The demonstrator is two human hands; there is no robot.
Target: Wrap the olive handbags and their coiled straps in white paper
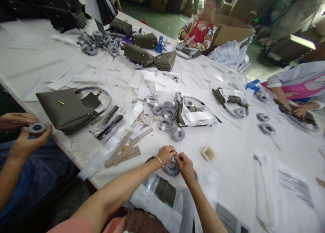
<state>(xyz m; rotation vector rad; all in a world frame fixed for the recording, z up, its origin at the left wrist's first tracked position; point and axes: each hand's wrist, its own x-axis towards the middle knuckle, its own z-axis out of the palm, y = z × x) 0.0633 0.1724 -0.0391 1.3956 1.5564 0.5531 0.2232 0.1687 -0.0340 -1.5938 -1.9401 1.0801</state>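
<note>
Close in front of me, my left hand (166,155) and my right hand (185,163) meet with fingertips pinched at the top edge of a grey plastic-wrapped coiled strap (171,169). A small white piece shows between the fingers, too small to make out. The coil sits just above an olive handbag (165,191), which is partly covered in clear film and white sheet and lies against my body. My forearms hide part of the bag. Several similar coils with white bands, such as one coil (177,134), lie beyond my hands.
A small tub (208,154) stands right of my hands. Beige strips (124,152) and an unwrapped olive handbag (68,108) are to the left. A half-wrapped bag (195,114) lies ahead. At left, another person's hands hold a coil (37,127); co-workers sit opposite and right.
</note>
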